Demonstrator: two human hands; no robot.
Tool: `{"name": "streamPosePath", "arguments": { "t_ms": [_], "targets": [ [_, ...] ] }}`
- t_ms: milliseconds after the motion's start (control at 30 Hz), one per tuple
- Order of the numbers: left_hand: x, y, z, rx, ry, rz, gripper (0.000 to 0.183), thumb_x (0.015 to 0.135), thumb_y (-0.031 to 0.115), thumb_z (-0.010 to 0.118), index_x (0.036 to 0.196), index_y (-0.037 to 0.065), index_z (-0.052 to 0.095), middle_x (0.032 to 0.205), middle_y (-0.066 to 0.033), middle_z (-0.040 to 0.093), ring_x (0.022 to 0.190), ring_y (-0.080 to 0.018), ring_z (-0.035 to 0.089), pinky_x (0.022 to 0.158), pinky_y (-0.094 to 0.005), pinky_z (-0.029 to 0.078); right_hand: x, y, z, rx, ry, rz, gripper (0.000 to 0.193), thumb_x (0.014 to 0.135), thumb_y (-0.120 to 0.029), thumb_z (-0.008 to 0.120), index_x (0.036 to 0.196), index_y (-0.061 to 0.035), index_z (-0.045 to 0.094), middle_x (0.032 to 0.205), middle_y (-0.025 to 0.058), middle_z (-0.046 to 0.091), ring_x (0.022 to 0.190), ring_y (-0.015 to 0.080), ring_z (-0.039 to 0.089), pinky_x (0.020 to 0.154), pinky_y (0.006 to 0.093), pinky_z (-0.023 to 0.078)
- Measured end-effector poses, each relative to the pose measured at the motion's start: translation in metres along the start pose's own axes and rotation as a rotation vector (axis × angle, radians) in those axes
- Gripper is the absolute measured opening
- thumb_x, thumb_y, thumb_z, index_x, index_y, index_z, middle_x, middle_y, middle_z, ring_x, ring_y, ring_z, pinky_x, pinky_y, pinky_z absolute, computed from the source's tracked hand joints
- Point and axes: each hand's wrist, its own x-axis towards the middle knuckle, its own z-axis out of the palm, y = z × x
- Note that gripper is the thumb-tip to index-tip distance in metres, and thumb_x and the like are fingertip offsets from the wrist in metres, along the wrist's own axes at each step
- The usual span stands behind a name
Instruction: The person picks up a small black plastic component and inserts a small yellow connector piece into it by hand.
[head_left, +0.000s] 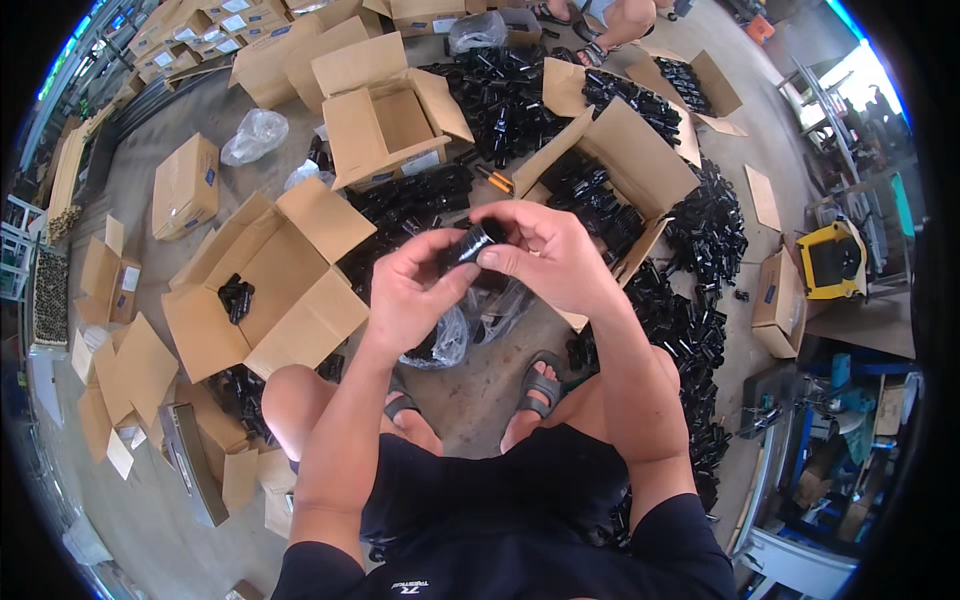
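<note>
My left hand [412, 287] and my right hand [552, 252] come together over the gap between my knees. Both are closed around a short, glossy black cylindrical part [474, 243], fingers and thumbs pressing on it from either side. Below them, a clear plastic bag [455, 345] with dark contents lies on the floor. To the left stands an open cardboard box [205, 325] with several black parts [235, 298] inside. At the right, another open box [645, 165] holds many black parts [590, 200].
Heaps of black parts [708, 225] cover the floor to the right and ahead. An orange-handled cutter [494, 180] lies beyond my hands. Farther off are an open carton [385, 130] and a closed carton [187, 187]. Another person's sandalled foot [592, 52] shows at the top.
</note>
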Motion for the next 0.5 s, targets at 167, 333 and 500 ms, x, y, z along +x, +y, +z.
{"name": "streamPosePath", "arguments": {
  "t_ms": [167, 333, 500],
  "targets": [
    [0.005, 0.001, 0.001, -0.108, -0.076, -0.047, 0.037, 0.087, -0.002, 0.076, 0.123, -0.003, 0.065, 0.109, -0.0054, 0.070, 0.097, -0.0091, 0.065, 0.085, -0.0254, 0.054, -0.003, 0.000, -0.005, -0.199, 0.008, -0.057, 0.032, 0.091, -0.014, 0.076, 0.118, 0.0007, 0.067, 0.091, 0.0027, 0.063, 0.078, 0.0063, 0.058, 0.069, 0.0236, 0.049],
    [0.004, 0.001, 0.003, -0.066, -0.092, -0.073, 0.039, 0.088, -0.003, 0.074, 0.125, -0.003, 0.064, 0.112, -0.0055, 0.069, 0.100, -0.0104, 0.064, 0.089, -0.0272, 0.054, -0.005, 0.009, -0.004, -0.142, 0.057, -0.074, 0.033, 0.089, -0.018, 0.079, 0.115, -0.0004, 0.069, 0.090, 0.0017, 0.065, 0.072, 0.0057, 0.058, 0.064, 0.0231, 0.048],
    [0.006, 0.001, -0.002, -0.140, -0.077, -0.086, 0.038, 0.087, 0.000, 0.076, 0.123, -0.004, 0.064, 0.108, -0.0054, 0.071, 0.097, -0.0089, 0.065, 0.087, -0.0254, 0.053, -0.003, 0.010, 0.007, 0.124, 0.052, 0.018, 0.033, 0.093, -0.005, 0.073, 0.123, 0.0041, 0.063, 0.101, 0.0036, 0.069, 0.091, 0.0080, 0.064, 0.080, 0.0237, 0.054]
  ]
}}
